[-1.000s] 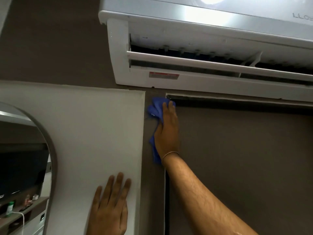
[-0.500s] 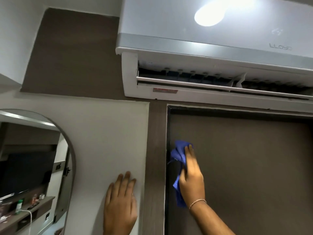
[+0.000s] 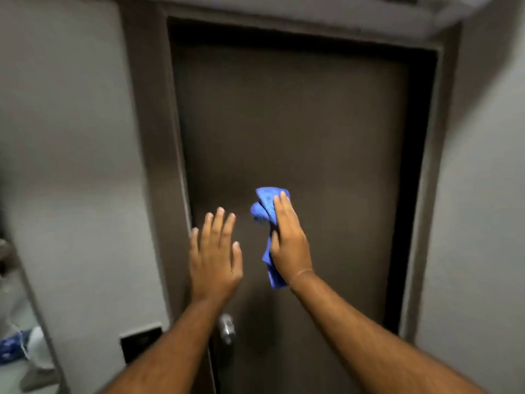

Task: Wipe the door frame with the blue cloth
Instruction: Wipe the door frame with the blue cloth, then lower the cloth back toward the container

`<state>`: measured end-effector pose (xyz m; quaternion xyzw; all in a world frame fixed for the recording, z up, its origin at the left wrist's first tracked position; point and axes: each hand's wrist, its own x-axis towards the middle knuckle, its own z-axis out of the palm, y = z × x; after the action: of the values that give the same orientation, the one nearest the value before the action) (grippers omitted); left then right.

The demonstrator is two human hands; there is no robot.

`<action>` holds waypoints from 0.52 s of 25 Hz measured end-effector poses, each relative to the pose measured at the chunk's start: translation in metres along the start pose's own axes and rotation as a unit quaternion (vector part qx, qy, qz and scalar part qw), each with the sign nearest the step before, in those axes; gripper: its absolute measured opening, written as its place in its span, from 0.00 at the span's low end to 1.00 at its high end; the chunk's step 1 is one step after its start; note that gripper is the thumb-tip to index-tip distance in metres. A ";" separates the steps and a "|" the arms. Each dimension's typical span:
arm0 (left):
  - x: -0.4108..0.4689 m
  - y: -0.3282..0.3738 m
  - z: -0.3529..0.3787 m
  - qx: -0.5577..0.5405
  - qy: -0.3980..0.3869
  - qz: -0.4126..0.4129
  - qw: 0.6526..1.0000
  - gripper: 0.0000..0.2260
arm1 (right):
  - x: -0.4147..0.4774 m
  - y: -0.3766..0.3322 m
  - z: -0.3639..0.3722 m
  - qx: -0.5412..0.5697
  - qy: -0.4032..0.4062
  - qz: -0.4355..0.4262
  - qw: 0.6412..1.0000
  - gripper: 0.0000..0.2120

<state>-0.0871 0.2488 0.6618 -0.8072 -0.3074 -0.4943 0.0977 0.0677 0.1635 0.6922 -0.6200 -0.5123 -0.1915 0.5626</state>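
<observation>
Dark brown door (image 3: 298, 132) now fills the head view, where half a second ago the air conditioner and mirror showed above. Its door frame (image 3: 150, 137) runs down the left. The right hand (image 3: 287, 240), moved rightward off the frame, presses the bunched blue cloth (image 3: 265, 211) against the panel, fingers closed over it. The left hand (image 3: 214, 257), off the white wall (image 3: 71, 166), is spread flat and empty above the metal handle (image 3: 226, 328).

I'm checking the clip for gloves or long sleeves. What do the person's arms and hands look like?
Both forearms are bare, with no sleeves in view and no gloves. The right hand has a thin band around its wrist. The left hand shows no ring, watch or band.
</observation>
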 end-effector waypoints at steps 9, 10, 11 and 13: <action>-0.329 0.143 0.148 -0.115 -0.378 0.097 0.913 0.31 | -0.393 0.206 -0.156 -0.050 -0.056 0.457 0.886 0.29; -0.366 0.155 0.155 -0.124 -0.422 0.119 0.890 0.31 | -0.434 0.219 -0.174 -0.071 -0.069 0.492 0.865 0.29; -0.403 0.165 0.162 -0.132 -0.463 0.138 0.865 0.31 | -0.473 0.233 -0.191 -0.089 -0.072 0.539 0.834 0.27; -0.467 0.179 0.168 -0.131 -0.539 0.155 0.817 0.31 | -0.538 0.263 -0.221 -0.169 -0.069 0.622 0.761 0.23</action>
<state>-0.0073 -0.0020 0.2046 -0.9868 -0.1140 0.0062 -0.1144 0.1498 -0.2189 0.1874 -0.8989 -0.0102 0.1604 0.4075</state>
